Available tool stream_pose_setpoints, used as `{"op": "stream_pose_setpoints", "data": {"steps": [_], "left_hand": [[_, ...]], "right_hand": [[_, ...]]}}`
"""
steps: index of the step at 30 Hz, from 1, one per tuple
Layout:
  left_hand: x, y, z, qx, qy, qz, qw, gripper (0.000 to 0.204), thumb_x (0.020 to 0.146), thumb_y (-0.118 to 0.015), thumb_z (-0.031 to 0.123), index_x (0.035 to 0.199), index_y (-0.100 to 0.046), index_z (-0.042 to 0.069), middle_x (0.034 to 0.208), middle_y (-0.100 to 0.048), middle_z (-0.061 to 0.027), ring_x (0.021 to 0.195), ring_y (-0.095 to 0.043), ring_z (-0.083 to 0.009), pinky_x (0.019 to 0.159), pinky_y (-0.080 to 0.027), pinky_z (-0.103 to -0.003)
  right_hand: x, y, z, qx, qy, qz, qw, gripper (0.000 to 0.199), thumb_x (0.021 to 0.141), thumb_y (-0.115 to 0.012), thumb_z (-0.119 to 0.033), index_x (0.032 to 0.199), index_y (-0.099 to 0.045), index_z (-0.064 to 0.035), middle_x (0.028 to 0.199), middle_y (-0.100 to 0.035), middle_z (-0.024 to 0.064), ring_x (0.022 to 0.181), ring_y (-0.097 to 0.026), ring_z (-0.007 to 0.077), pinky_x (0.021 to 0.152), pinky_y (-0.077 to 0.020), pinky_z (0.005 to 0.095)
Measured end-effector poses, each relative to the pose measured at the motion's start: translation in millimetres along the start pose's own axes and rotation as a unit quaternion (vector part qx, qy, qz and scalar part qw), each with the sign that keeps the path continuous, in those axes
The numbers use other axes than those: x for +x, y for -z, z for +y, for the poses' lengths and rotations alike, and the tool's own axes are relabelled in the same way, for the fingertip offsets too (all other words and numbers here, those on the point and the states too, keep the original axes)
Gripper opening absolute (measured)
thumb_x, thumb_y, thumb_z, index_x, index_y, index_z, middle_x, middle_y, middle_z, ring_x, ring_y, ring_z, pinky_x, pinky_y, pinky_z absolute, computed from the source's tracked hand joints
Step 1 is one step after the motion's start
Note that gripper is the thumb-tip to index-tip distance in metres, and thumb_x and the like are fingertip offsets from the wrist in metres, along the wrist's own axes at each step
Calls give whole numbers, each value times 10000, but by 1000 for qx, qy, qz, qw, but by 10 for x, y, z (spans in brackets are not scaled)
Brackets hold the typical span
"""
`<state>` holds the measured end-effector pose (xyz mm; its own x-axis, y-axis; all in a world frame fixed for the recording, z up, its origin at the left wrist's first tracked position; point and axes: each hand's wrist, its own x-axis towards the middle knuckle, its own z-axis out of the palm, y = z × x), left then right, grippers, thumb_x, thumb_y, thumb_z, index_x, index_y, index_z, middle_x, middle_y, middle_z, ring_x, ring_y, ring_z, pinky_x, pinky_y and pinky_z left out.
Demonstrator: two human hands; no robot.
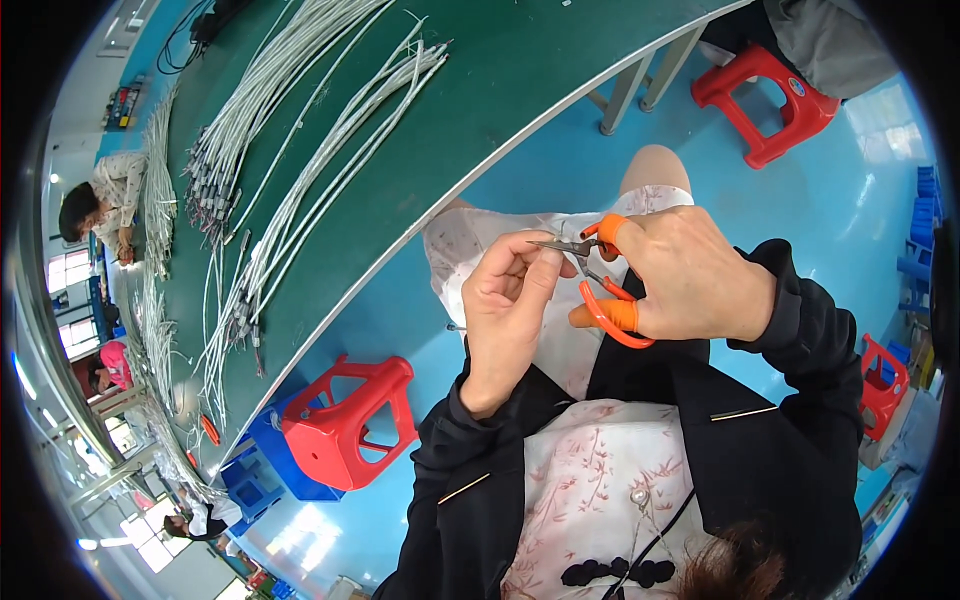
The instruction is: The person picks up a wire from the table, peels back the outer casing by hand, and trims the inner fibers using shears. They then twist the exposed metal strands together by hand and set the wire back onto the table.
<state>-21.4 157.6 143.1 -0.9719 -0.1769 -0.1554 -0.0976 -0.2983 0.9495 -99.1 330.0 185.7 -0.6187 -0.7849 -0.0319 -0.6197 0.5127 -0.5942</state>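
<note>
My right hand (680, 270) grips a pair of small scissors (612, 318) with orange-red loop handles and dark metal blades. Orange finger cots cover its thumb and a fingertip. The handles are spread apart, and the blades point left toward my other hand. My left hand (510, 305) is closed in a pinch, thumb against forefinger, right at the blade tips. Whatever lies between those fingertips is too small and hidden to make out. Both hands are above my lap, over a pale patterned garment (590, 420).
A green table (480, 110) on the left bears bundles of white cables (330, 170) with dark connector ends. Beside it stand a red stool (345, 425) and blue bins (250, 485). Another red stool (765, 105) is at the upper right. A co-worker (110, 205) sits across the table.
</note>
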Motion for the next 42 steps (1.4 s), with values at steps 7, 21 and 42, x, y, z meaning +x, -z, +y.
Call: {"op": "stream_pose_setpoints", "data": {"steps": [7,21,42], "left_hand": [[9,1,-25,-15,18,8,1000,135,910,-561,51,1024,-591,-16,809,-616,-64,677,-480,-70,607,-366,-197],[14,16,-32,-51,13,12,999,124,905,-569,58,1002,-592,-16,820,-617,-57,671,-482,-68,615,-368,-200],[6,7,10,30,-24,34,999,111,901,-576,64,988,-609,5,807,-636,-29,681,-504,-44,610,-368,-190]], "right_hand": [[13,-41,23,-26,9,18,999,585,696,-784,-427,937,-582,66,579,-560,102,469,-546,248,464,-406,321],[60,-9,-11,11,-17,-36,999,507,743,-752,-411,891,-568,38,522,-539,88,433,-538,255,452,-404,323],[72,-73,-38,16,-15,-29,999,526,724,-775,-354,915,-548,81,558,-531,121,475,-541,279,475,-407,341]]}}
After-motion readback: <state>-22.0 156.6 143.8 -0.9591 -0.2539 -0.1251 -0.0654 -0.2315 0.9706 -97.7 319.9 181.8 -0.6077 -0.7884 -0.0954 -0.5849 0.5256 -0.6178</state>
